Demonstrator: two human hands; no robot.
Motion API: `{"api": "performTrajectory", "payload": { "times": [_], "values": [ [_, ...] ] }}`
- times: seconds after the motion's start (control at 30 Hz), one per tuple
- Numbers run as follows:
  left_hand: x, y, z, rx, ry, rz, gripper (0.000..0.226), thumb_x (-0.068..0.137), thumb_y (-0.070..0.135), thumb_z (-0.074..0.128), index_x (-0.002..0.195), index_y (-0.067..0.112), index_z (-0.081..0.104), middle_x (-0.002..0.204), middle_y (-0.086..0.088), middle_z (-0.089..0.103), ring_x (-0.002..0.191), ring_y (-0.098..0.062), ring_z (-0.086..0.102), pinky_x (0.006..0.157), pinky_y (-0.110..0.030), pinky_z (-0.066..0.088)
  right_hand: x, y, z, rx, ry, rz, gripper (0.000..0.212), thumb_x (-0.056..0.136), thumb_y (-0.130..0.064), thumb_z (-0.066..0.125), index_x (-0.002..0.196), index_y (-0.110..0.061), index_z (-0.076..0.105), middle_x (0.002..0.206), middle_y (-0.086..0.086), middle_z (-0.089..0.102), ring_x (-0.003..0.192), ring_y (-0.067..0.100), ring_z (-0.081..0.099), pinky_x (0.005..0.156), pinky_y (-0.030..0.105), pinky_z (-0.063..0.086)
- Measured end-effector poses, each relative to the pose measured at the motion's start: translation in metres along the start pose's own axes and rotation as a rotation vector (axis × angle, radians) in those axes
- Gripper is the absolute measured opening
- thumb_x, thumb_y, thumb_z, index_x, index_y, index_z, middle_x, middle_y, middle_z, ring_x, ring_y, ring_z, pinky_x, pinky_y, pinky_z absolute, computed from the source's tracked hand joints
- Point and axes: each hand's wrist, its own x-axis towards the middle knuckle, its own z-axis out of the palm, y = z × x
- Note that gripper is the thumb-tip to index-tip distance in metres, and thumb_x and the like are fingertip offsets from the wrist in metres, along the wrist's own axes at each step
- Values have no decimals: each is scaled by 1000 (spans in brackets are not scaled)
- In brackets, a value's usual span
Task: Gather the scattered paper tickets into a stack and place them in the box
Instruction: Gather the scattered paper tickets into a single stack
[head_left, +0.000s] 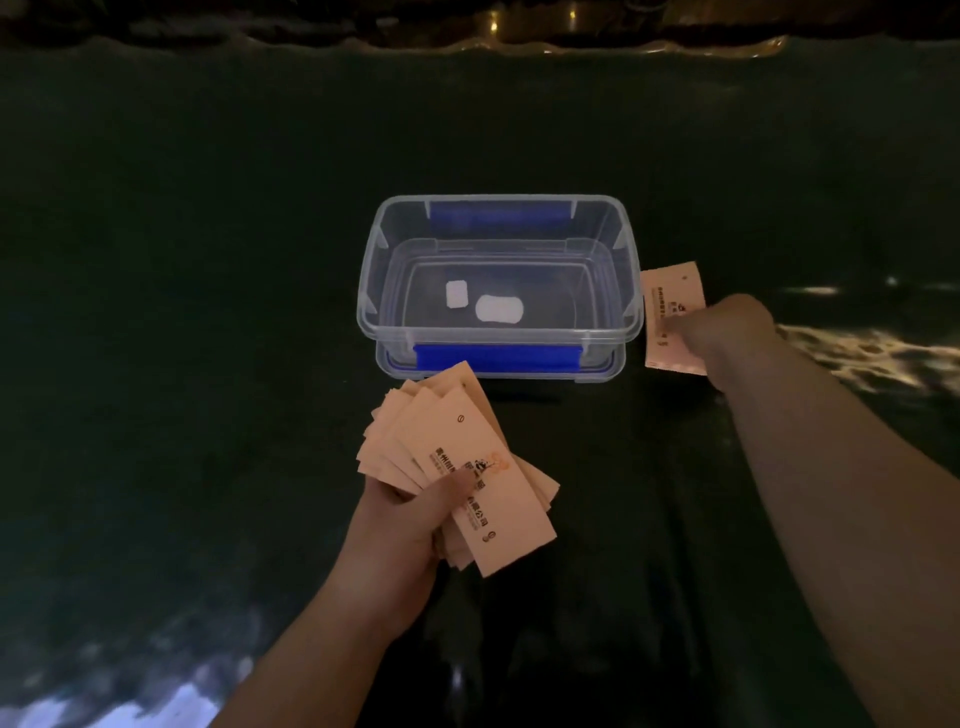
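Dark, glossy table (208, 312) fills the head view, with a clear plastic box (631, 291) at its middle, open and sitting on its blue-clipped lid. Left hand (410, 525) grips a fanned stack of tickets (467, 457) just before the box. Right hand (727, 332) pinches a single ticket (670, 291) beside the box's right wall.

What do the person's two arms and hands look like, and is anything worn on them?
Both forearms are bare up to the picture's edge: no sleeves, watch or bracelet show. The left hand and right hand wear no gloves. In the dim light, rings on the fingers cannot be told.
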Motion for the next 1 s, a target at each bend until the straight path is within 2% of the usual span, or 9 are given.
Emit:
{"api": "performTrajectory", "payload": {
  "times": [0.1, 0.17, 0.37, 0.53, 0.67, 0.73, 0.8, 0.87, 1.0],
  "values": [
    [0, 1, 1, -10, -3, -5, 72, 67, 11, 72, 135, 28, 53, 103, -5, 82, 93, -24, 80, 61, -39, 65, 1, 4, 5, 154, 57, 1, 50, 88, -26, 70, 132, -18, 48, 120, 10, 57, 88, 25, 51, 68, 37, 43],
    [0, 0, 2, -6, -10, 2, 69, 67, 11, 71, 131, 28, 54, 101, -4, 82, 91, -23, 80, 61, -39, 65, 1, 8, 10, 248, 107, -15, 51, 89, -23, 70, 134, -20, 45, 126, 10, 58, 89, 24, 53, 64, 35, 42],
    [1, -5, 3, 13, 7, -1, 70, 69, 12, 73, 134, 30, 54, 109, -5, 80, 100, -25, 78, 71, -45, 65, 3, 15, 18, 283, 117, -81, 47, 96, -18, 60, 139, -21, 41, 135, 10, 53, 112, 28, 57, 71, 35, 45],
    [4, -9, 5, 0, 36, -4, 61, 77, 9, 72, 131, 34, 55, 110, -4, 80, 98, -23, 79, 72, -46, 64, -9, 24, 4, 377, 107, -80, 33, 99, -22, 53, 133, -23, 49, 130, 8, 56, 103, 21, 57, 75, 35, 48],
    [3, -10, 8, -4, 48, 5, 70, 71, 11, 74, 133, 36, 53, 115, -4, 79, 101, -24, 78, 80, -51, 64, -62, 63, -25, 565, 110, -75, 30, 102, -27, 45, 130, -28, 54, 124, 0, 60, 110, 18, 59, 88, 42, 53],
    [3, -11, 10, 3, 20, 16, 65, 73, 9, 74, 129, 35, 54, 109, -2, 80, 99, -22, 79, 81, -52, 63, -104, 84, -31, 521, 48, -146, 31, 102, -26, 45, 131, -30, 54, 122, -4, 60, 108, 15, 59, 85, 40, 52],
    [0, -13, 14, 13, -5, 19, 67, 72, 9, 75, 130, 34, 54, 107, -2, 81, 99, -23, 78, 84, -54, 62, -145, 101, -24, 433, -105, -236, 29, 102, -28, 46, 130, -34, 53, 111, -11, 60, 93, 7, 59, 69, 30, 48],
    [-5, -15, 18, 15, -39, 15, 75, 67, 10, 76, 136, 29, 51, 116, -8, 79, 105, -29, 77, 89, -57, 60, -172, 110, -8, 331, -253, -290, 31, 101, -31, 48, 130, -41, 50, 103, -19, 56, 82, -2, 54, 58, 21, 42],
    [-14, -22, 20, -14, -147, 27, 72, 78, 8, 74, 143, 20, 47, 128, -18, 72, 114, -37, 72, 87, -54, 62, -189, 111, 16, 189, -352, -358, 36, 99, -33, 49, 134, -43, 45, 104, -18, 56, 80, -5, 56, 56, 16, 45]
  ]
}}
